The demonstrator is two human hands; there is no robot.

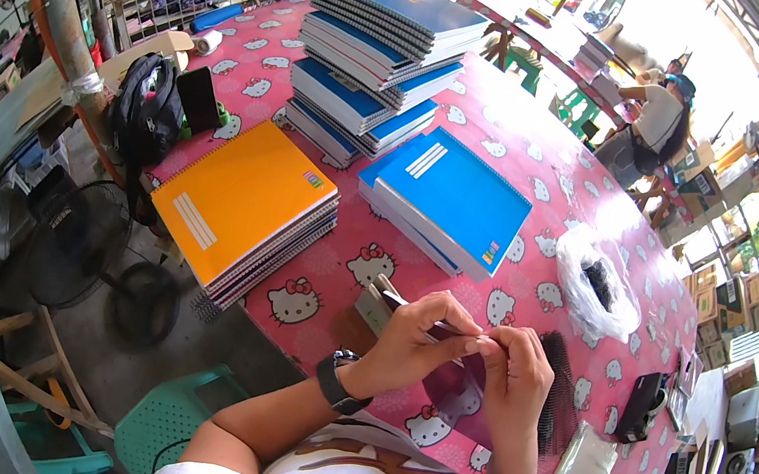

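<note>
My left hand [417, 340], with a dark watch on its wrist, and my right hand [519, 368] meet above the near edge of the table. Both are closed, thumbs and fingertips pinching the upper edge of a thin, purplish see-through sheet [461, 399]. The fingers cover much of that edge, and the sheet's exact kind is unclear. Behind my left hand, a pale boxy thing [374, 305] is partly hidden. Beside my right hand lies a dark bundle of what look like spiral coils [558, 395]. Clear flat plastic sleeves [580, 470] rest nearby.
Orange spiral notebooks [244, 198] are stacked at left, blue ones [456, 195] ahead, with a taller stack [378, 44] behind. A clear plastic bag [597, 286] and black pouch [644, 406] lie right. A green stool [180, 415] and fan [85, 236] stand left. Another person [653, 123] works far right.
</note>
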